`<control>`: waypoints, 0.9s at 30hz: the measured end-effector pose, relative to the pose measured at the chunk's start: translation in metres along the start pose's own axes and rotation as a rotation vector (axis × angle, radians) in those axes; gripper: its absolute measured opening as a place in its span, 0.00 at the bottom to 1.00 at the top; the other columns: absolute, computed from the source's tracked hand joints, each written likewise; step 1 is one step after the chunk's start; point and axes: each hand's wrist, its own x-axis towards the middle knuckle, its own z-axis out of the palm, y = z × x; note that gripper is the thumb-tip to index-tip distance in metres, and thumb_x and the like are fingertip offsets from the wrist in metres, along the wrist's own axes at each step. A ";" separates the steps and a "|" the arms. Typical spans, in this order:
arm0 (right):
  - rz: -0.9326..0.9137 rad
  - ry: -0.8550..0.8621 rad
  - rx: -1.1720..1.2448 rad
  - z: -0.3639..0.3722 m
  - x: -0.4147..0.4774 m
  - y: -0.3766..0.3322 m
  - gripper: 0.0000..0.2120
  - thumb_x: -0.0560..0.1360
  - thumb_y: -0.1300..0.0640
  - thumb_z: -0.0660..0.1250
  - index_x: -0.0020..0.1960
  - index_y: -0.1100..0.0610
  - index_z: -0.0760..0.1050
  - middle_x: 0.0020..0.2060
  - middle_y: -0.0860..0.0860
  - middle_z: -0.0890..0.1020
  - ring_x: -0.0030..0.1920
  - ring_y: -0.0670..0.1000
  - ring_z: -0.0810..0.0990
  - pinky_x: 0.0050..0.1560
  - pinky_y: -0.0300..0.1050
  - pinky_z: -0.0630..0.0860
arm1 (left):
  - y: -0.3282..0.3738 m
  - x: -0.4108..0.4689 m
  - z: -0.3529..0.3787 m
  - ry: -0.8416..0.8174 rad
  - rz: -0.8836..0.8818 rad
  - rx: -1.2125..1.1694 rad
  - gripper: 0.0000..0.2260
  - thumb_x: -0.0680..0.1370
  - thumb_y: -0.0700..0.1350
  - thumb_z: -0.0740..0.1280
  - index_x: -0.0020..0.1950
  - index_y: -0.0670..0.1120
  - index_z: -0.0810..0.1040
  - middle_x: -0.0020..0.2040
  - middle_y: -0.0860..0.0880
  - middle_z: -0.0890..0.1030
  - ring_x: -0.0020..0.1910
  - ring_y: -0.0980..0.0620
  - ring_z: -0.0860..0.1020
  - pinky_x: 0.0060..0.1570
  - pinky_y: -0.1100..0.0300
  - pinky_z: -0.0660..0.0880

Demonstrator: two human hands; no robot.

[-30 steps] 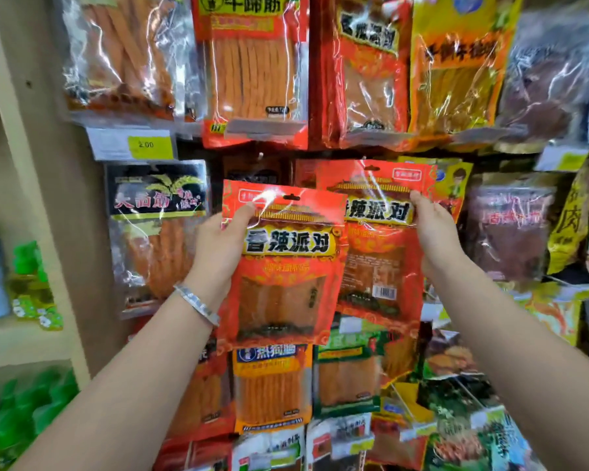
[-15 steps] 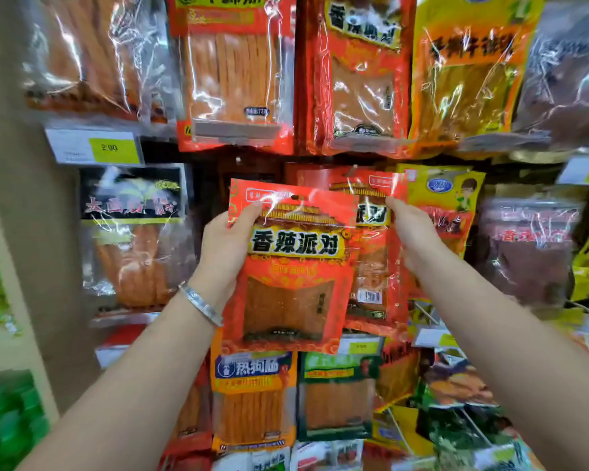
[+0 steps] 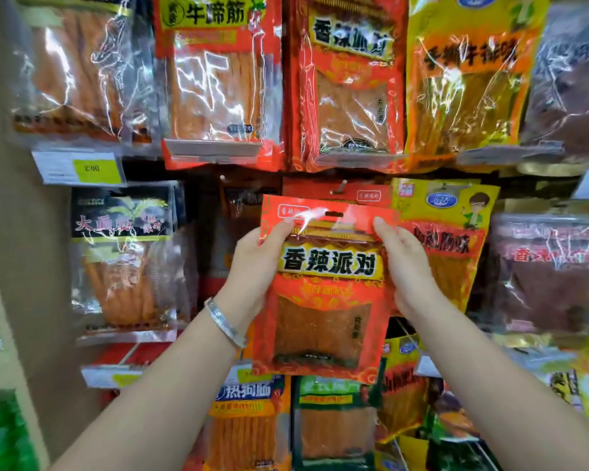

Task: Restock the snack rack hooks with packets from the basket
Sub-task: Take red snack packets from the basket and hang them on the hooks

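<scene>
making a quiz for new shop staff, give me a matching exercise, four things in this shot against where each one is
Things:
1 red packet
2 bracelet
3 yellow price tag
4 cartoon-face packet

Places:
a on the left wrist
b upper left of the picture
c held between the left hand and the right hand
d hanging behind the right hand

Pairs: 1-c, 2-a, 3-b, 4-d

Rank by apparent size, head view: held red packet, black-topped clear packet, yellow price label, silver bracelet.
1. red packet, held nearest the camera, so its lead is unsure
2. black-topped clear packet
3. yellow price label
4. silver bracelet
</scene>
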 end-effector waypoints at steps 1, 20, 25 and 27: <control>-0.011 0.011 -0.007 -0.001 0.002 -0.003 0.13 0.75 0.44 0.66 0.47 0.54 0.78 0.42 0.50 0.85 0.46 0.52 0.84 0.46 0.50 0.80 | -0.001 0.001 0.004 0.009 0.057 0.044 0.09 0.70 0.53 0.71 0.45 0.50 0.83 0.44 0.45 0.85 0.43 0.48 0.83 0.40 0.56 0.78; -0.154 0.060 -0.061 -0.007 0.044 -0.051 0.09 0.74 0.48 0.66 0.44 0.54 0.80 0.46 0.55 0.84 0.48 0.57 0.82 0.52 0.55 0.77 | 0.033 0.010 0.033 -0.104 0.591 0.598 0.28 0.76 0.41 0.65 0.73 0.58 0.62 0.57 0.57 0.68 0.56 0.63 0.70 0.61 0.67 0.68; -0.087 0.065 -0.091 -0.006 0.048 -0.043 0.14 0.73 0.48 0.67 0.48 0.59 0.79 0.49 0.62 0.82 0.50 0.62 0.81 0.52 0.60 0.77 | 0.030 0.012 0.032 -0.113 0.564 0.577 0.28 0.76 0.42 0.64 0.72 0.62 0.61 0.58 0.60 0.68 0.57 0.65 0.71 0.61 0.62 0.69; -0.090 0.054 -0.120 -0.007 0.046 -0.036 0.12 0.74 0.48 0.66 0.44 0.57 0.79 0.44 0.60 0.83 0.46 0.61 0.82 0.50 0.60 0.78 | 0.025 0.012 0.031 -0.116 0.572 0.575 0.29 0.76 0.41 0.64 0.72 0.63 0.61 0.58 0.59 0.69 0.57 0.64 0.71 0.61 0.61 0.70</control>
